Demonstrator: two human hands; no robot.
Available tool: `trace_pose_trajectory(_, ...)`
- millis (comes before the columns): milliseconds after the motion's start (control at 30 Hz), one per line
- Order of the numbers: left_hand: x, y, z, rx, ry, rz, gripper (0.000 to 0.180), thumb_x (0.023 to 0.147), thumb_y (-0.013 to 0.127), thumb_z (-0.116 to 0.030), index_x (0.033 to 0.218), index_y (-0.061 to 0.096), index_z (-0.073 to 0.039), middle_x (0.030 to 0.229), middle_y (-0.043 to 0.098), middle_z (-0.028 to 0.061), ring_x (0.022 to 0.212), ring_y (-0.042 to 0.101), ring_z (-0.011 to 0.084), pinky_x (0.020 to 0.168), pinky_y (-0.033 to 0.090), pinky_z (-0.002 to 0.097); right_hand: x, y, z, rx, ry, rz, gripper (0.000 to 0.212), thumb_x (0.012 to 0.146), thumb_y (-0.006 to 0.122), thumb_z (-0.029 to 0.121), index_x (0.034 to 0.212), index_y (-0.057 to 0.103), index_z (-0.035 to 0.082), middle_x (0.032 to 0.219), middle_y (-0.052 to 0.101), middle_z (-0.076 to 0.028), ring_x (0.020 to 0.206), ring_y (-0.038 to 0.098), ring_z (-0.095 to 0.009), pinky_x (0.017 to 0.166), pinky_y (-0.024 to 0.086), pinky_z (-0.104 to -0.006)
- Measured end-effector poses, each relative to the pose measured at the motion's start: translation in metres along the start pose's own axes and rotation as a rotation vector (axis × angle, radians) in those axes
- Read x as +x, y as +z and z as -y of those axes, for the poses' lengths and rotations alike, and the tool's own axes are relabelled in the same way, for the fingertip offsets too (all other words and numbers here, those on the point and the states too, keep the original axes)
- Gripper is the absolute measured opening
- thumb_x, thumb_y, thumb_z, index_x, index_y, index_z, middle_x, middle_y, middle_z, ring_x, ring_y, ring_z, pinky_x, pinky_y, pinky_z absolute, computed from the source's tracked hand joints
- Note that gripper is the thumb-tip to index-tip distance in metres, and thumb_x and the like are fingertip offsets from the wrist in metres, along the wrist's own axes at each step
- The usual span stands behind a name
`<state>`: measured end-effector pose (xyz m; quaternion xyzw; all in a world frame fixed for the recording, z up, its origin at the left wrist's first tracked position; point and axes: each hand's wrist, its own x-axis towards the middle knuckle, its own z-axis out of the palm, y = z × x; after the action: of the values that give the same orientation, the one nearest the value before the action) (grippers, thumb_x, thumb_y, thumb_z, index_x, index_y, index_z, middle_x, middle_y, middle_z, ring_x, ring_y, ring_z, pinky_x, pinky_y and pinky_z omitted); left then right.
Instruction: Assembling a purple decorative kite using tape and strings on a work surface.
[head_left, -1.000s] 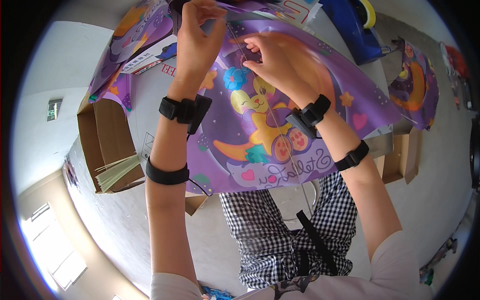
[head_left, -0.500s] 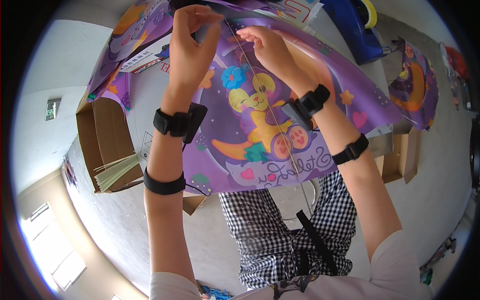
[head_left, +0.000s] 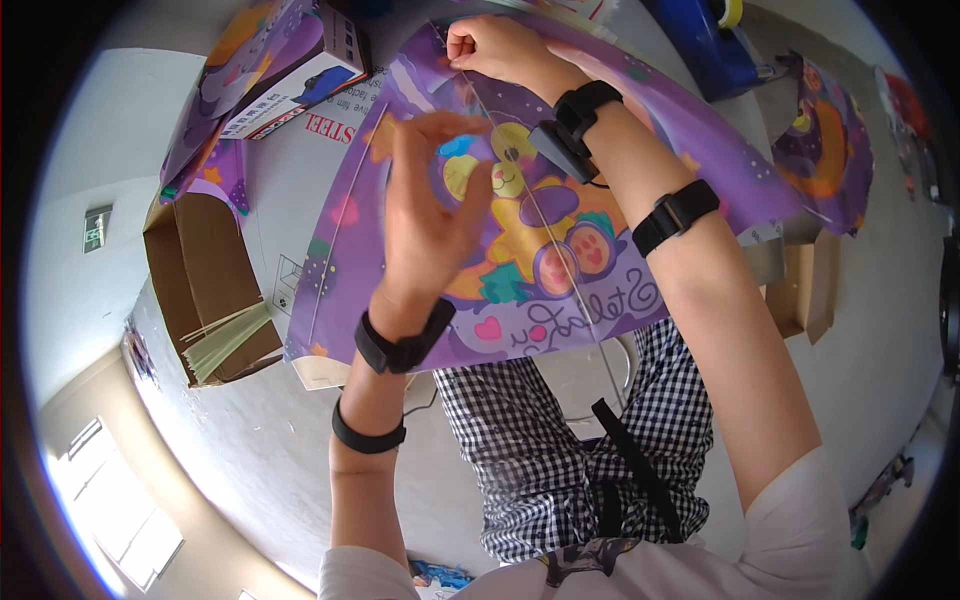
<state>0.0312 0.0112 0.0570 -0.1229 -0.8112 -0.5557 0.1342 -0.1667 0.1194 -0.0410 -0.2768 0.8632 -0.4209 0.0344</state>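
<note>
Left hand [head_left: 437,205] being hovered empty now, thumb and fingers parted, over the purple sheet [head_left: 510,240] being spanned by both hands! Beyond it, the right hand [head_left: 500,50] is being curled by the thin rod [head_left: 556,236]; whether anything's being gripped can't be told.

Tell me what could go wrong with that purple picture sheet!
The thin strand runs past the edge of the purple sheet toward the checkered trousers, so it might snag there. The left hand is open over the sheet, and the right hand is near the strand's far end, so a bump could shift the strand or crease the sheet.
</note>
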Motion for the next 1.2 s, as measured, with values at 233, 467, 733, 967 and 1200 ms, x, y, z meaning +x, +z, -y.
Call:
trace_pose_trajectory(233,-0.068,0.020,-0.045,0.263,0.179,0.129,0.040,0.070,0.068,0.005,0.106,0.054,-0.003,0.105,0.065,0.0096,0.096,0.064,0.0281,0.093,0.045,0.0458,-0.007,-0.018,0.021,0.002,0.028,-0.009,0.009,0.079,0.065,0.014,0.081,0.065,0.005,0.082,0.068,-0.014,0.078,0.065,-0.032,0.065,0.048,-0.0414)
trace_pose_trajectory(467,-0.123,0.028,-0.132,0.141,0.172,0.261,0.031,0.071,0.067,0.002,0.097,0.054,-0.008,0.096,0.070,0.0072,0.095,0.069,0.0255,0.090,0.046,0.0439,-0.014,-0.004,0.036,-0.392,-0.018,-0.215,0.009,0.078,0.066,0.014,0.082,0.065,0.007,0.081,0.068,-0.013,0.077,0.065,-0.032,0.065,0.048,-0.0419)
trace_pose_trajectory(733,-0.115,0.018,-0.151,0.000,0.005,0.175,0.035,0.072,0.068,0.003,0.102,0.052,-0.005,0.101,0.068,0.0141,0.097,0.067,0.0295,0.088,0.049,0.0421,-0.017,-0.024,0.033,0.099,0.009,-0.039,0.014,0.086,0.063,0.017,0.087,0.065,0.003,0.086,0.068,-0.017,0.081,0.066,-0.032,0.069,0.049,-0.0405)
trace_pose_trajectory(967,-0.085,-0.012,-0.140,-0.239,-0.115,-0.043,0.037,0.086,0.062,0.005,0.117,0.042,0.003,0.109,0.063,0.0203,0.103,0.063,0.0252,0.092,0.048,0.0358,-0.185,-0.055,0.057,-0.115,-0.071,-0.270,0.022,0.089,0.066,0.014,0.109,0.062,0.005,0.104,0.068,-0.009,0.100,0.065,-0.027,0.087,0.050,-0.0376)
trace_pose_trajectory(1200,-0.034,-0.034,-0.146,-0.105,0.035,0.026,0.027,0.099,0.049,-0.009,0.124,0.047,0.001,0.110,0.066,0.0184,0.105,0.065,0.0296,0.097,0.048,0.0420,-0.328,-0.054,0.070,-0.437,-0.031,-0.077,0.047,0.090,0.065,0.015,0.133,0.049,0.006,0.138,0.051,-0.010,0.127,0.048,-0.028,0.106,0.037,-0.0413)
